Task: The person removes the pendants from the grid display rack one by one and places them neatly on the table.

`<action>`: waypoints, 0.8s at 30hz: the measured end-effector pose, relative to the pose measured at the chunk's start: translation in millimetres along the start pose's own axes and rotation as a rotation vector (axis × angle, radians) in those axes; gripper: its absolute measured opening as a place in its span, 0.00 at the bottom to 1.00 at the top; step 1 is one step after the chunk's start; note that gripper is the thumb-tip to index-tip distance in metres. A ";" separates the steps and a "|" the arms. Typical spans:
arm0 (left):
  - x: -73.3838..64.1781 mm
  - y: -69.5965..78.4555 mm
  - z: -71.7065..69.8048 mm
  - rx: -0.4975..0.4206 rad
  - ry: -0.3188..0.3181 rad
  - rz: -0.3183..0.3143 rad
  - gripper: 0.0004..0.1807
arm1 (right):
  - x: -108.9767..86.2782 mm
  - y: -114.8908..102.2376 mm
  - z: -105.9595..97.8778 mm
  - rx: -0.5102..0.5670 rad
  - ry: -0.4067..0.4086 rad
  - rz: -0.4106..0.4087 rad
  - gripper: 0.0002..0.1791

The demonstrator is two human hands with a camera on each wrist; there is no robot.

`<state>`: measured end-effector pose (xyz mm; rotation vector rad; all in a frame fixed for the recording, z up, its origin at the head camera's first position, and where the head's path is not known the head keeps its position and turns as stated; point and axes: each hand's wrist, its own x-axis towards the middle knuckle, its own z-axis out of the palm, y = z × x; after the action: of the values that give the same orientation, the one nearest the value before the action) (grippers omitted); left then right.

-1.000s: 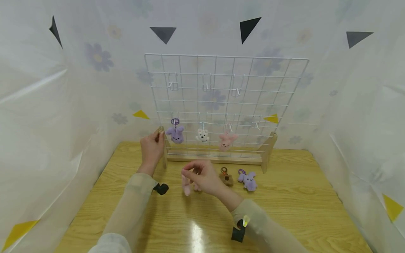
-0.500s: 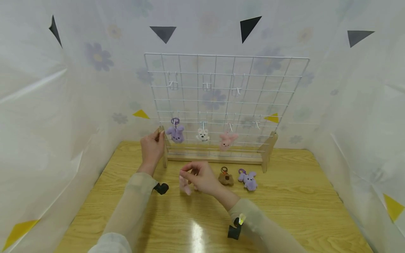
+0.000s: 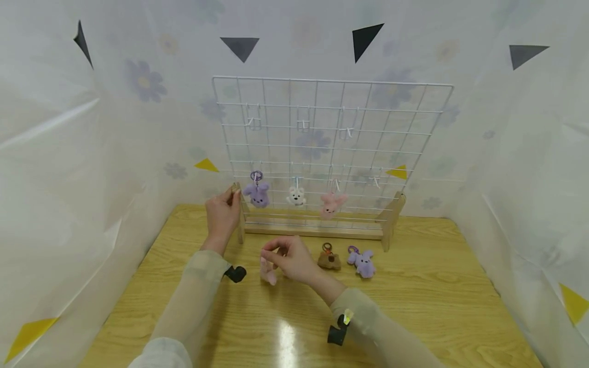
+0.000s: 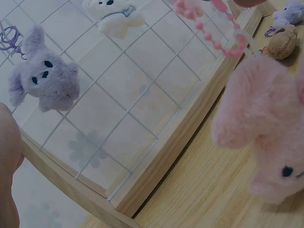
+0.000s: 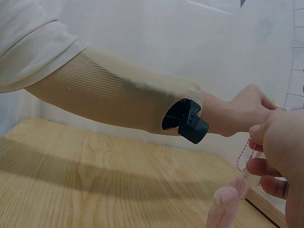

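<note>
My left hand (image 3: 222, 217) grips the top of the left wooden post (image 3: 241, 234) of a white wire-grid rack (image 3: 317, 148). Low over the table in front of the rack, my right hand (image 3: 294, 258) pinches the pink bead chain (image 5: 239, 161) of a pink plush keychain (image 4: 270, 123), which dangles below the fingers. In the head view that hand partly covers the plush. A purple plush keychain (image 3: 257, 195), a small white bear keychain (image 3: 296, 197) and a pink plush keychain with ears (image 3: 331, 205) hang in the rack's lower row.
Right of my right hand, a brown plush keychain (image 3: 329, 260) and a purple plush keychain (image 3: 363, 265) lie on the wooden table (image 3: 414, 306). Bare white hooks (image 3: 346, 133) show in the upper row, and another hook (image 3: 375, 181) at lower right.
My right hand has shifted slightly left with the pink plush keychain, which has swung and turned beneath it. The left hand stays on the post.
</note>
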<state>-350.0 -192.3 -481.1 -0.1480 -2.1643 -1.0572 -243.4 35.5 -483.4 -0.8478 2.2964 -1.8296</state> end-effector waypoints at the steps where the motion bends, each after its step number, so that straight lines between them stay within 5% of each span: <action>1: 0.0 -0.1 0.1 0.000 0.001 0.001 0.12 | 0.1 0.2 -0.1 -0.002 0.001 0.006 0.05; 24: 0.7 -5.7 2.0 -0.009 0.004 -0.003 0.13 | 19.1 11.3 -5.7 -0.028 0.037 0.051 0.06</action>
<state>-353.8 -194.8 -485.2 -0.1462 -2.1569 -1.0685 -265.9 33.1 -487.1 -0.7580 2.3480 -1.8121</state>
